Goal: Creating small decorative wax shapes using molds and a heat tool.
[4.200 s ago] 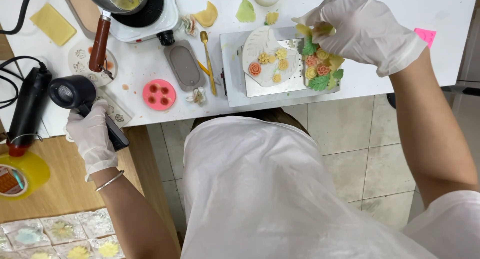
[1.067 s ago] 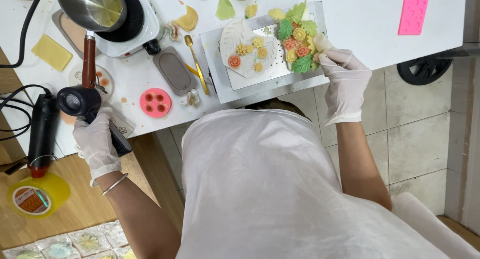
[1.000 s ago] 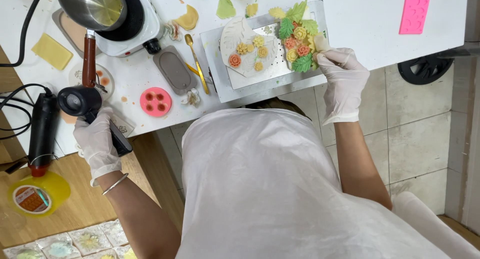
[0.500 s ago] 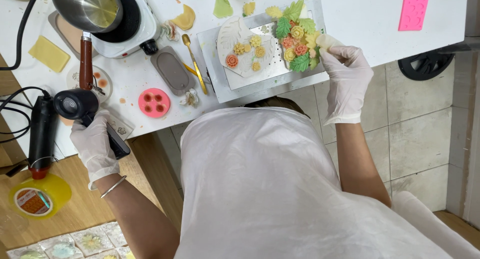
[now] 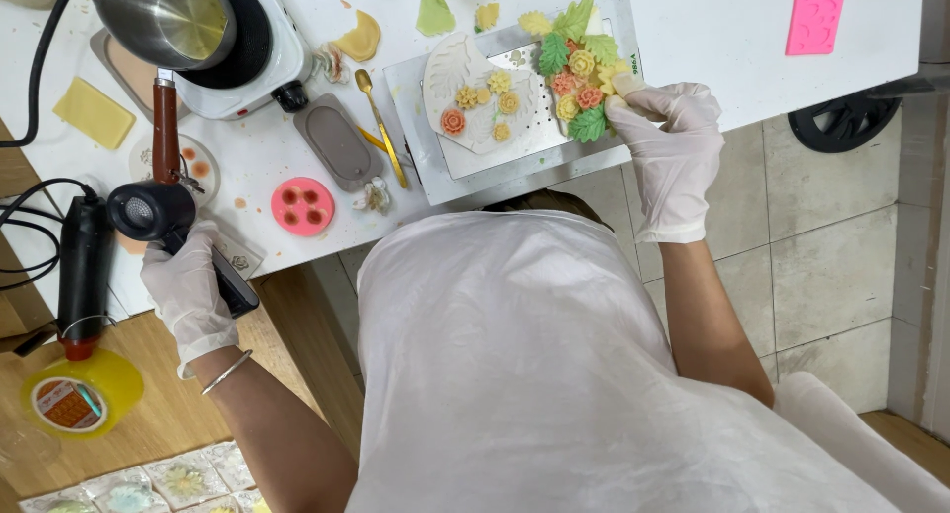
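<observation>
Gripping black heat gun (image 5: 158,221) in gloved left hand (image 5: 188,290), near-left table edge; pinching pale wax piece (image 5: 625,84) with gloved right hand (image 5: 673,142), touching flower cluster (image 5: 574,83) on far metal tray (image 5: 524,162).

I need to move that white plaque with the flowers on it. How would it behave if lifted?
The white plaque looks thin and cast, so probably stiff but brittle. Its small flowers stand proud and might snap off. Lying flat on the metal tray, it should not tip.
</observation>
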